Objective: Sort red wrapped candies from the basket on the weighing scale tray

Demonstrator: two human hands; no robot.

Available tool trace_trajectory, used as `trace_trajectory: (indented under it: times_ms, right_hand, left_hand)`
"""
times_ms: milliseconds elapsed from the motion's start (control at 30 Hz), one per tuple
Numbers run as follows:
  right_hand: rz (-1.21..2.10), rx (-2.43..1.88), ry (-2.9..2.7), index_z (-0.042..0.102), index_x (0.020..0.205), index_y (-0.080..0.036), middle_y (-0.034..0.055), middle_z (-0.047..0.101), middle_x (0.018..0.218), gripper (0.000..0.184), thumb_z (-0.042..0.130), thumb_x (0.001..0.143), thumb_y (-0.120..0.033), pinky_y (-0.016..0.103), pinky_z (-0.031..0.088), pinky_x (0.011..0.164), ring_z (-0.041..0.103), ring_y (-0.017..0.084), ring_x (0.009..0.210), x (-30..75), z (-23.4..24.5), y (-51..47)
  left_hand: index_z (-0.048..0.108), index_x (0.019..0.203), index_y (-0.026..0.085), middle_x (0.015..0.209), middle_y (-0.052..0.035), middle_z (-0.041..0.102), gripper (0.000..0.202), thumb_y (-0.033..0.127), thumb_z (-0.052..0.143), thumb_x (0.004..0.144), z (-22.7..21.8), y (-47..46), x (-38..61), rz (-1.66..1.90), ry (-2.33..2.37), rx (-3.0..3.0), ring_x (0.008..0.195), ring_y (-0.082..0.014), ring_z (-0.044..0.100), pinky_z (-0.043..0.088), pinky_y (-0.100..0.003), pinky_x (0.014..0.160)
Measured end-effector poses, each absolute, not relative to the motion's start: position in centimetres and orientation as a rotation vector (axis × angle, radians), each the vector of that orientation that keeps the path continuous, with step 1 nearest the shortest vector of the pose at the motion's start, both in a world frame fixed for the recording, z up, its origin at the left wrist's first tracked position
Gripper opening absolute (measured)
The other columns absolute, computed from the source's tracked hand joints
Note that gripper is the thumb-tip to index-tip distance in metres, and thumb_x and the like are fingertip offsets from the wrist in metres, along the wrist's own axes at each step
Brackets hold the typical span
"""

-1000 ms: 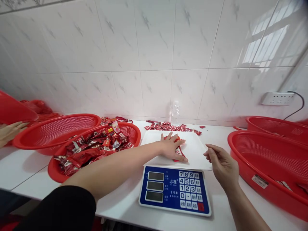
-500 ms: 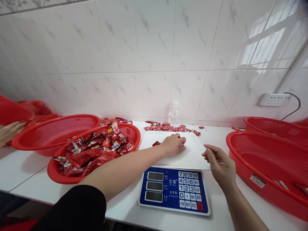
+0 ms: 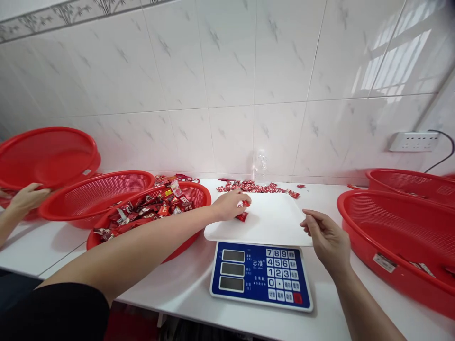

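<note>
My left hand (image 3: 229, 204) is closed around a few red candy packets (image 3: 242, 211) at the left edge of the white scale tray (image 3: 273, 222). The tray tops a blue digital scale (image 3: 261, 276) with a keypad. My right hand (image 3: 325, 239) hovers at the tray's right edge, fingers loosely curled, nothing in it. Just left of my left hand stands a red mesh basket (image 3: 194, 192) heaped with red candy packets (image 3: 149, 210).
Another person's hand (image 3: 26, 196) holds a tilted red basin (image 3: 46, 156) at far left, beside an empty red basket (image 3: 95, 192). Two red baskets (image 3: 394, 227) stand on the right. Loose red wrappers (image 3: 254, 186) and a clear bottle (image 3: 261, 166) lie along the tiled wall; a wall socket (image 3: 412, 141).
My left hand gathered the packets from the tray's middle and drew them left to its edge. The other person raised the red basin. My right hand stayed put.
</note>
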State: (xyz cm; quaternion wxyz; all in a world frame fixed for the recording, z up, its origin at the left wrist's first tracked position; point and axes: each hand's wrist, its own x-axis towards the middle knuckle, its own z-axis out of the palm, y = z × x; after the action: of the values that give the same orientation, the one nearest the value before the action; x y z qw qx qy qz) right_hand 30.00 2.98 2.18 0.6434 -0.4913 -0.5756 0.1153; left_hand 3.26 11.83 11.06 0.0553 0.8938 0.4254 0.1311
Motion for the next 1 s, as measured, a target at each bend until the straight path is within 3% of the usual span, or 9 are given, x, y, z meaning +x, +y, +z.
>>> trace_trajectory:
  times_ms: [133,300,567,800,1000]
  right_hand:
    - [0.266,-1.136,-1.318,0.067,0.103,-0.021,0.0032,0.068,0.075,0.031,0.055,0.087,-0.044,0.03,0.056,0.063,0.064,0.016,0.065,29.9,2.2,3.0]
    - [0.281,-1.128,-1.317,0.067,0.104,-0.021,0.003,0.068,0.075,0.031,0.056,0.087,-0.044,0.029,0.057,0.063,0.064,0.015,0.066,29.9,2.2,3.0]
    - [0.274,-1.118,-1.322,0.067,0.104,-0.021,0.0033,0.068,0.076,0.031,0.056,0.087,-0.044,0.03,0.058,0.063,0.064,0.016,0.067,29.9,2.3,2.8]
    - [0.289,-1.116,-1.316,0.067,0.104,-0.022,0.0019,0.068,0.076,0.028,0.056,0.087,-0.042,0.028,0.057,0.063,0.064,0.014,0.067,30.0,2.1,2.9]
    - [0.311,-1.117,-1.295,0.067,0.104,-0.022,0.0016,0.068,0.076,0.028,0.057,0.087,-0.042,0.028,0.055,0.063,0.063,0.014,0.067,29.9,2.1,2.9]
  left_hand:
    - [0.062,0.117,0.026,0.117,-0.0067,0.057,0.037,0.043,0.058,0.084,10.1,11.1,2.3,0.173,1.193,2.642,0.104,-0.0212,0.056,0.042,-0.03,0.092]
    - [0.051,0.132,0.027,0.133,-0.0096,0.05,0.066,0.062,0.06,0.076,10.3,10.6,2.7,-0.021,1.101,2.695,0.124,-0.0281,0.044,0.034,-0.037,0.103]
    - [0.057,0.122,0.024,0.117,-0.0087,0.06,0.037,0.039,0.048,0.089,8.8,10.4,3.4,0.22,1.219,2.79,0.112,-0.0244,0.052,0.039,-0.035,0.096]
    - [0.057,0.119,0.023,0.107,-0.0083,0.059,0.035,0.037,0.045,0.089,8.0,11.2,4.3,0.348,1.492,2.739,0.095,-0.0252,0.06,0.046,-0.036,0.084]
    - [0.056,0.115,0.022,0.103,-0.0083,0.06,0.029,0.028,0.047,0.087,7.9,12.5,4.5,0.304,1.601,2.813,0.095,-0.0264,0.061,0.046,-0.035,0.081]
